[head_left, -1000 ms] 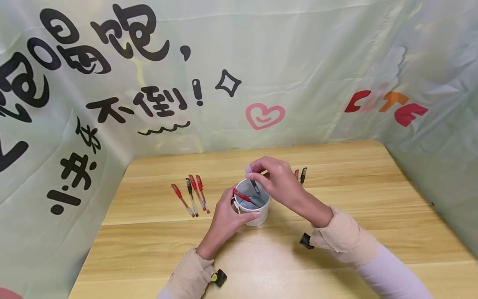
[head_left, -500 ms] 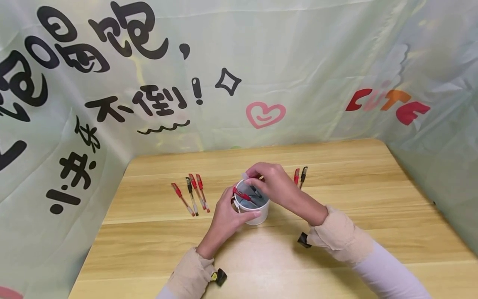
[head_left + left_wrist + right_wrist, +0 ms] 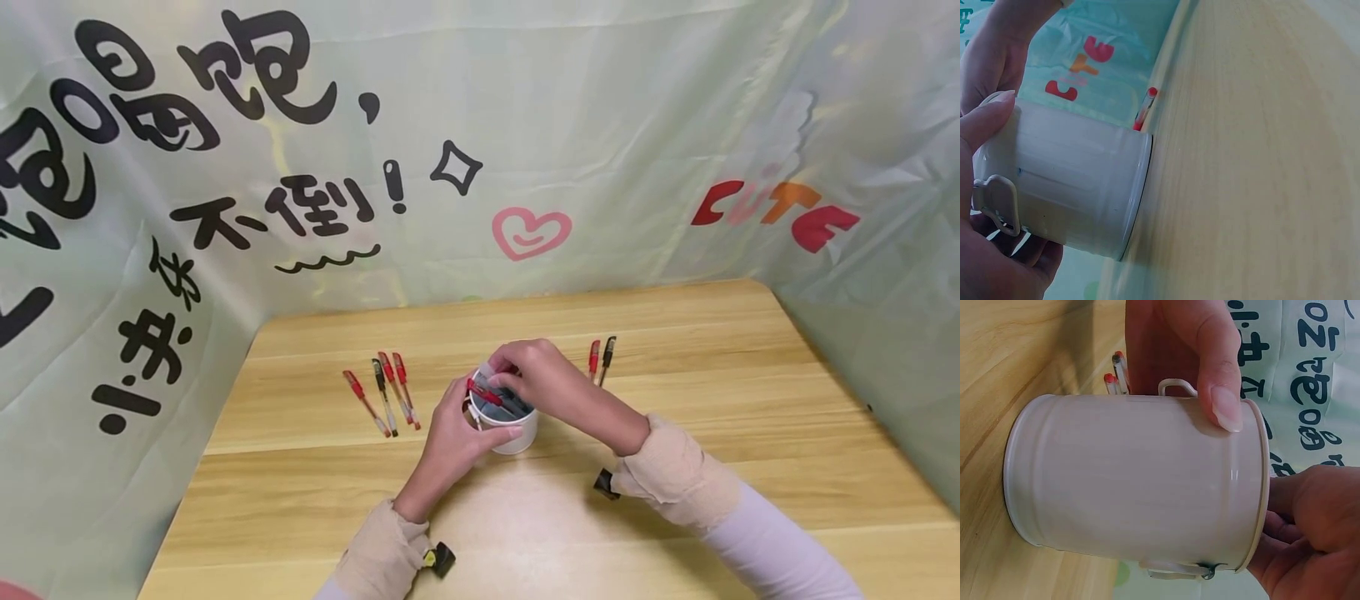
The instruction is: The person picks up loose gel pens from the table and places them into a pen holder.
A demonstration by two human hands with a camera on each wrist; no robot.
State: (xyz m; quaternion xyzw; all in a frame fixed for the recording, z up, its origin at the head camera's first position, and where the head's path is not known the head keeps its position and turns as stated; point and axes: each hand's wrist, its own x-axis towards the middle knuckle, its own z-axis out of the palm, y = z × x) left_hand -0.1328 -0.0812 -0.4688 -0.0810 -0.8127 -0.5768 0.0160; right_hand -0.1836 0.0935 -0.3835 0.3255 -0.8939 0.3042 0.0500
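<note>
A small white metal bucket [image 3: 516, 439] stands upright on the table, with a red-capped pen [image 3: 486, 394] leaning inside. My left hand [image 3: 452, 435] holds the bucket from its left side, thumb across the front and fingers behind, near the rim. Over the far right of the rim, my right hand [image 3: 546, 377] pinches a black pen by its pale end [image 3: 487, 369]. The right fingertips dip into the bucket's mouth, and most of that pen is hidden by the hand. In the right wrist view the bucket wall [image 3: 1135, 475] covers what is inside.
To the left lie several pens, red ones [image 3: 405, 375] and a black one [image 3: 380, 377]. Behind the right forearm lie a red pen [image 3: 594, 357] and a black pen [image 3: 608, 358]. A printed cloth [image 3: 622, 150] hangs behind the wooden table [image 3: 285, 500].
My right hand has moved down and slightly left, lowering the black pen into the bucket. The left hand and the bucket have stayed in place.
</note>
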